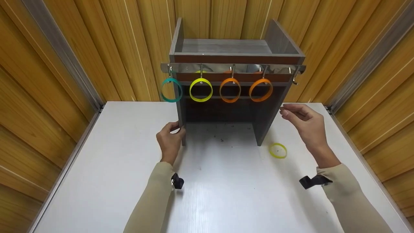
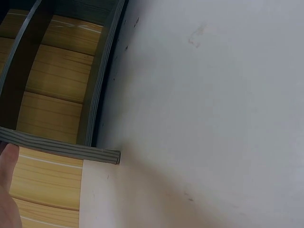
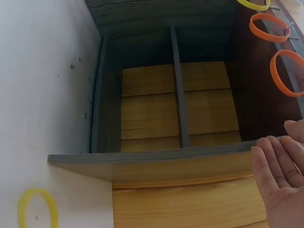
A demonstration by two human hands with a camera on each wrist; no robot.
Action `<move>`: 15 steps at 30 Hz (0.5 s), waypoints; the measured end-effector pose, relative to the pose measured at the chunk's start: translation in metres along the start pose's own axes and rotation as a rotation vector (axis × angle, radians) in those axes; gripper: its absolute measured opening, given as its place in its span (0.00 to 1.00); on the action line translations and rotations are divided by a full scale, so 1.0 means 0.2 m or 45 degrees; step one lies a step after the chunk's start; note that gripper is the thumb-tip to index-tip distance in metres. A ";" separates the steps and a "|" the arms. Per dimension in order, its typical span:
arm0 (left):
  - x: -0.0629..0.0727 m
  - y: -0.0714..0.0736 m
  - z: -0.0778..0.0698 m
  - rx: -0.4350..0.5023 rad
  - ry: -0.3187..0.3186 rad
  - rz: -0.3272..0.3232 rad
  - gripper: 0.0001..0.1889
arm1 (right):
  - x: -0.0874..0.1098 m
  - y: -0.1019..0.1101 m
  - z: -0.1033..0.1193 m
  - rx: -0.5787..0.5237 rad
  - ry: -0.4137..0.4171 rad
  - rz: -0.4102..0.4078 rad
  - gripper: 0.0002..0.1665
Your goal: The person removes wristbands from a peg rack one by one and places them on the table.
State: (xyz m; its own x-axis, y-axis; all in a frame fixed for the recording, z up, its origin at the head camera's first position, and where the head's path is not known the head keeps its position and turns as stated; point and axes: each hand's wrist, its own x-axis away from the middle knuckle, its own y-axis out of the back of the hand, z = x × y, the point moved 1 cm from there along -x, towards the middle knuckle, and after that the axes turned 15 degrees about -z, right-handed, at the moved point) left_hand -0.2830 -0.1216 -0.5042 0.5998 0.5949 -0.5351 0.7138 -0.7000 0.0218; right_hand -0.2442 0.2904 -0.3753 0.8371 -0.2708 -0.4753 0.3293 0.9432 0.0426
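Note:
A grey wooden shelf (image 1: 218,59) stands upright with a metal hook rail (image 1: 216,68) across its front. From the rail's hooks hang a teal ring (image 1: 163,94), a yellow ring (image 1: 191,94) and two orange rings, one the right-hand orange ring (image 1: 250,92). My left hand (image 1: 170,140) grips the front edge of the left side panel (image 2: 66,148), low down; most of its fingers are hidden in the left wrist view. Beside the right side panel (image 3: 152,161), my right hand (image 1: 307,124) is raised, fingers loosely bent, holding nothing. Another yellow ring (image 1: 270,152) lies on the table below it.
The rightmost hook (image 1: 295,79) carries no ring. Small dark specks (image 1: 222,140) dot the white table (image 1: 106,161) beneath the shelf. Wood-patterned walls (image 1: 42,81) enclose the back and both sides.

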 end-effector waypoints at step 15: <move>0.00 0.00 0.00 0.004 -0.006 -0.004 0.09 | -0.07 -0.13 0.05 -0.148 -0.092 0.036 0.23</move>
State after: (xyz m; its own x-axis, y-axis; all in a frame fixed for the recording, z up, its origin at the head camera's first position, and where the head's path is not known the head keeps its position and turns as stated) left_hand -0.2825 -0.1212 -0.5045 0.5958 0.5956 -0.5388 0.7147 -0.6992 0.0174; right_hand -0.2608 0.2671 -0.3619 0.8762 -0.2526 -0.4104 0.2555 0.9656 -0.0489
